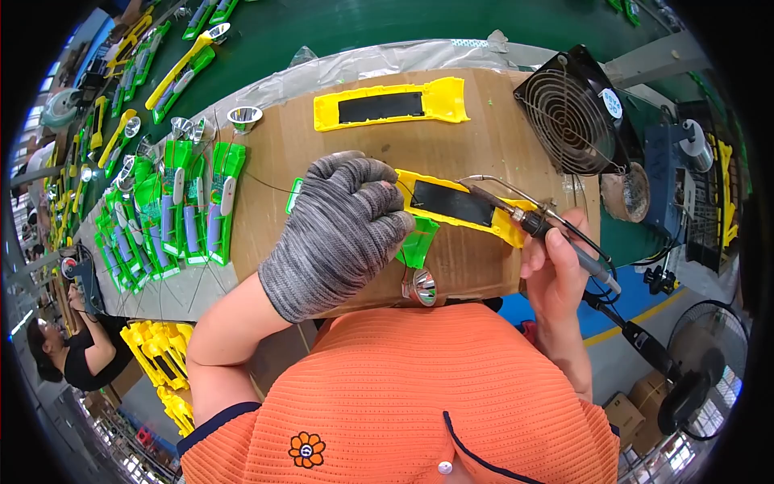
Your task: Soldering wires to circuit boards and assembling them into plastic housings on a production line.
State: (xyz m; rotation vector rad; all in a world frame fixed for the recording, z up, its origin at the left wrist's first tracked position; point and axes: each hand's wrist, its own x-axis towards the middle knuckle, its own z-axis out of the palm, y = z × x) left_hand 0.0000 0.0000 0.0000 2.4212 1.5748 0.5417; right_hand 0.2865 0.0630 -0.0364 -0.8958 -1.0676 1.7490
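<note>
mostly the work sits under the left hand, which wears a grey knit glove and lies curled, palm down, over one end of a yellow casing with a dark panel on the cardboard-covered bench. its fingertips are folded under, so i cannot tell whether they pinch the casing or only press on it. a green plastic part pokes out from beneath the glove, and a small silver reflector cup hangs at the near edge of the bench, partly cut off by the orange shirt. the bare right hand is closed around the handle of a soldering iron, whose tip points at the casing's dark panel; the exact point of contact is too fine to make out. a second yellow casing lies farther back, well apart. a wire-guarded fan stands at the right rear. green and purple assemblies crowd the left side, blurred toward the rim.
</note>
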